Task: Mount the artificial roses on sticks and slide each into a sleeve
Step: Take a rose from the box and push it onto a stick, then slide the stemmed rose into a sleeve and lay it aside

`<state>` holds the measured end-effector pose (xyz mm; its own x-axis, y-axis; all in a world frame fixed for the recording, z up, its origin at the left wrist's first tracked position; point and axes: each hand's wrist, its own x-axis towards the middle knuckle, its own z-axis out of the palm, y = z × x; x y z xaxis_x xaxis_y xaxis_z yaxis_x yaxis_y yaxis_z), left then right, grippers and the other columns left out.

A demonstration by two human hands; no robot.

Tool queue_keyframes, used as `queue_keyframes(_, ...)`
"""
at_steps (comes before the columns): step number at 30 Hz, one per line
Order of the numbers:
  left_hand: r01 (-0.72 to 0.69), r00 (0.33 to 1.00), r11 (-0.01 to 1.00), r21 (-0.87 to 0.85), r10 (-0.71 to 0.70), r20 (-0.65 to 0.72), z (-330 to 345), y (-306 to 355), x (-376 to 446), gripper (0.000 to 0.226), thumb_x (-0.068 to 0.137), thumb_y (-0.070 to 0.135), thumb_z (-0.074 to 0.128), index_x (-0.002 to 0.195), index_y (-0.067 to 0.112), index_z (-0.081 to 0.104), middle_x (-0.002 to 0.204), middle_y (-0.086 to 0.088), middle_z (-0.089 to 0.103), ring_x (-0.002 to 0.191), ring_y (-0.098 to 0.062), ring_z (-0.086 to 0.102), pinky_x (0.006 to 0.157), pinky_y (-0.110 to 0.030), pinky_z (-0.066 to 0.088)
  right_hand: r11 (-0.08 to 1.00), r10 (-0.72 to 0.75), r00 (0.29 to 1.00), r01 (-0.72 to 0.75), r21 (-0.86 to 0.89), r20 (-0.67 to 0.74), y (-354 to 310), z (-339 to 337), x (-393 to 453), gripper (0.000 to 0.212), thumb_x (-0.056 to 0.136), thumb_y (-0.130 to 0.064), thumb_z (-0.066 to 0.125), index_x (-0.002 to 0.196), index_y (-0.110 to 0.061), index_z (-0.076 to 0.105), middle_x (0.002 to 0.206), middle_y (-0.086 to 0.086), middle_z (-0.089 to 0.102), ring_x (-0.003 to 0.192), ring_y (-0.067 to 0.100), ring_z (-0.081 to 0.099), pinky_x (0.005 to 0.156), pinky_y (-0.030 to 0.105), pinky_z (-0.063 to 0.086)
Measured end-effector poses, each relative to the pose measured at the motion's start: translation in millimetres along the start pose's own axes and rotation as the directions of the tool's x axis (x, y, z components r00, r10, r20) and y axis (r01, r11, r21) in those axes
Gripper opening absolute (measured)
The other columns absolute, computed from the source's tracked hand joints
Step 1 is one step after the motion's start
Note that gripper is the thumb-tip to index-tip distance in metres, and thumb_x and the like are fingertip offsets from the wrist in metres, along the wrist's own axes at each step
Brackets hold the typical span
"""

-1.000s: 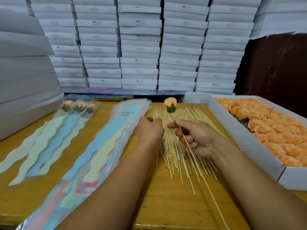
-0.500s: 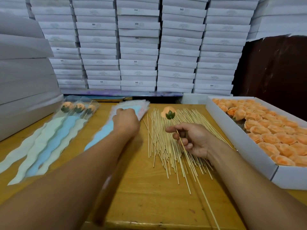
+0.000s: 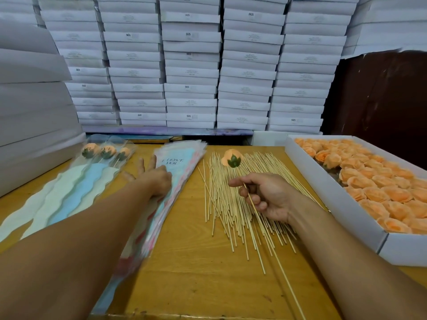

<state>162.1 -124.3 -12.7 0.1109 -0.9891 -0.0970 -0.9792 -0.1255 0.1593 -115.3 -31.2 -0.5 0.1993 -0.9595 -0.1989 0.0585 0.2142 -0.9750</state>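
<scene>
Rose [image 3: 231, 157], peach with green calyx, mounted on a stick [image 3: 265, 229]; it lies at the far end of the stick pile [image 3: 233, 204], bloom pointing away from the person; its stick runs back across the pile, through the right hand, and on past the pile toward the near table edge.

Right hand [image 3: 265, 196] rests on the pile, thumb and forefinger pinching that stick, other fingers curled under.

Left of the pile: stack of sleeves [image 3: 175, 179], clear with pastel wavy inserts, top one printed "LOVE YOU", wide mouth at the far end; left hand [image 3: 157, 179] lies on the stack's left edge, fingers spread and straight, reaching toward the far side; slightly blurred, so whether it grips a sleeve I cannot tell.

Further left of the pile, beyond the stack: three finished roses [image 3: 107, 151] in sleeves, side by side, blooms at the far end, green and blue wavy inserts trailing toward the near edge.

Right of the pile: white tray [image 3: 328, 199] packed with loose peach rose heads [image 3: 379, 181], tray wall just beside the outermost sticks.

Under the pile: wooden table [image 3: 196, 262].

Behind the pile: wall of stacked white boxes [image 3: 191, 65], some marked "SGS"; more of the same stacked at far left.
</scene>
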Motion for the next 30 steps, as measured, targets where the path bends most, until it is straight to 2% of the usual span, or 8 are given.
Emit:
queue_keyframes(5, -0.009, 0.996, 1.0, -0.023, 0.007, -0.086, 8.4, 0.7, 4.5, 0.047, 0.104, 0.026, 0.028, 0.15, 0.022, 0.036, 0.167, -0.01, -0.011, 0.152, -0.035, -0.016, 0.116, -0.068, -0.003, 1.0, -0.005, 1.0, 0.005, -0.007, -0.004, 0.0, 0.4, -0.6, 0.027, 0.101, -0.018, 0.054, 0.107, -0.003, 0.076, 0.064, -0.001, 0.06, 0.044, 0.005, 0.041, 0.032, 0.016, 0.03)
queue_keyframes(8, -0.027, 0.986, 0.999, 0.038, 0.033, -0.163, 10.3, 2.1, 1.4, 0.041, 0.1, 0.024, 0.033, 0.136, 0.018, 0.05, 0.162, -0.016, 0.017, 0.15, -0.037, 0.007, 0.116, -0.063, 0.012, 1.0, -0.005, 1.0, 0.005, -0.008, -0.008, -0.2, 0.5, -1.0, 0.027, 0.101, -0.018, 0.054, 0.107, -0.004, 0.075, 0.063, -0.002, 0.059, 0.044, 0.004, 0.041, 0.032, 0.016, 0.03)
queue_keyframes(13, -0.027, 0.984, 0.991, 0.133, 0.05, -0.168, -9.0, 10.3, -14.4, 0.011, 0.093, 0.021, 0.046, 0.101, 0.015, 0.05, 0.108, -0.01, 0.058, 0.105, -0.03, 0.051, 0.095, -0.044, 0.047, 1.0, -0.006, 1.0, 0.006, -0.013, -0.004, -0.7, -0.1, -1.6, 0.026, 0.1, -0.017, 0.054, 0.107, -0.003, 0.075, 0.063, -0.002, 0.06, 0.043, 0.004, 0.042, 0.032, 0.016, 0.03)
queue_keyframes(15, -0.055, 0.976, 0.985, 0.166, 0.088, -0.2, -19.5, 15.4, -20.3, 0.005, 0.094, 0.019, 0.046, 0.092, 0.015, 0.046, 0.085, -0.006, 0.052, 0.087, -0.025, 0.053, 0.073, -0.036, 0.05, 1.0, -0.004, 1.0, 0.004, -0.019, -0.004, -0.6, 0.5, -1.3, 0.027, 0.1, -0.017, 0.054, 0.107, -0.003, 0.075, 0.063, -0.001, 0.06, 0.043, 0.004, 0.042, 0.031, 0.016, 0.03)
queue_keyframes(18, -0.071, 0.962, 0.979, 0.192, 0.118, -0.248, -32.4, 28.7, -30.8, 0.012, 0.095, 0.017, 0.046, 0.083, 0.015, 0.044, 0.078, -0.005, 0.048, 0.068, -0.019, 0.05, 0.053, -0.03, 0.039, 1.0, -0.002, 1.0, 0.002, -0.012, 0.001, -0.5, 1.4, -0.7, 0.027, 0.101, -0.018, 0.053, 0.106, -0.002, 0.074, 0.064, 0.0, 0.061, 0.043, 0.005, 0.042, 0.032, 0.017, 0.03)
queue_keyframes(22, -0.162, 0.95, 0.984, 0.073, 0.176, -0.256, -39.1, 50.7, -47.3, 0.017, 0.094, 0.019, 0.051, 0.079, 0.011, 0.049, 0.071, -0.003, 0.05, 0.064, -0.018, 0.051, 0.055, -0.028, 0.039, 0.999, 0.015, 1.0, -0.016, 0.033, 0.026, -0.4, 3.0, -1.0, 0.023, 0.103, -0.019, 0.047, 0.097, -0.005, 0.065, 0.07, 0.005, 0.065, 0.044, 0.008, 0.043, 0.033, 0.018, 0.03)
queue_keyframes(26, -0.225, 0.951, 0.972, -0.068, 0.204, -0.234, -31.0, 75.5, -73.3, 0.022, 0.094, 0.019, 0.051, 0.073, 0.016, 0.045, 0.071, -0.003, 0.051, 0.063, -0.019, 0.053, 0.055, -0.029, 0.041, 0.995, 0.04, 0.998, -0.043, 0.093, 0.043, -1.4, 4.4, -0.9, 0.018, 0.105, -0.02, 0.042, 0.094, -0.011, 0.054, 0.101, 0.022, 0.075, 0.043, 0.009, 0.043, 0.034, 0.018, 0.032)
queue_keyframes(30, -0.322, 0.919, 0.946, 0.048, 0.324, -0.225, -16.6, 95.5, -108.4, 0.03, 0.095, 0.029, 0.054, 0.069, 0.016, 0.046, 0.077, -0.002, 0.049, 0.072, -0.023, 0.052, 0.063, -0.033, 0.04, 0.975, 0.043, 0.993, -0.066, 0.211, 0.112, -2.2, 1.8, -1.6, 0.019, 0.105, -0.019, 0.041, 0.093, -0.012, 0.054, 0.101, 0.028, 0.072, 0.044, 0.01, 0.05, 0.036, 0.017, 0.043)
